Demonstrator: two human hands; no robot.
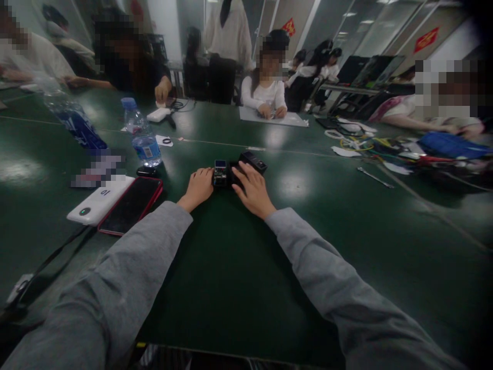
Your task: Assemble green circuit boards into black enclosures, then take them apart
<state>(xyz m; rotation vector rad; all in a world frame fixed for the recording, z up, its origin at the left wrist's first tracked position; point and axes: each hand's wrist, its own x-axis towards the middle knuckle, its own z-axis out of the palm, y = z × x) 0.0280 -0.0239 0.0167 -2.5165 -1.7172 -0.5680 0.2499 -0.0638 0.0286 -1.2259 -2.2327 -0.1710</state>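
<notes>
A small black device point(221, 174) with a tiny lit screen on top sits on the dark green table point(239, 277), ahead of me. A black hinged part point(253, 161) angles up from its right side. My left hand point(198, 187) rests against the device's left side with its fingers curled in. My right hand point(252, 189) lies over the device's right side, fingers pressed on it. Both arms wear grey sleeves.
A white power bank point(98, 201) and a red-cased phone point(131, 204) lie at my left, with a water bottle point(141, 134) behind them. A wrench point(374, 177), cables and a blue case point(450, 145) clutter the right. Other people sit around the far edge.
</notes>
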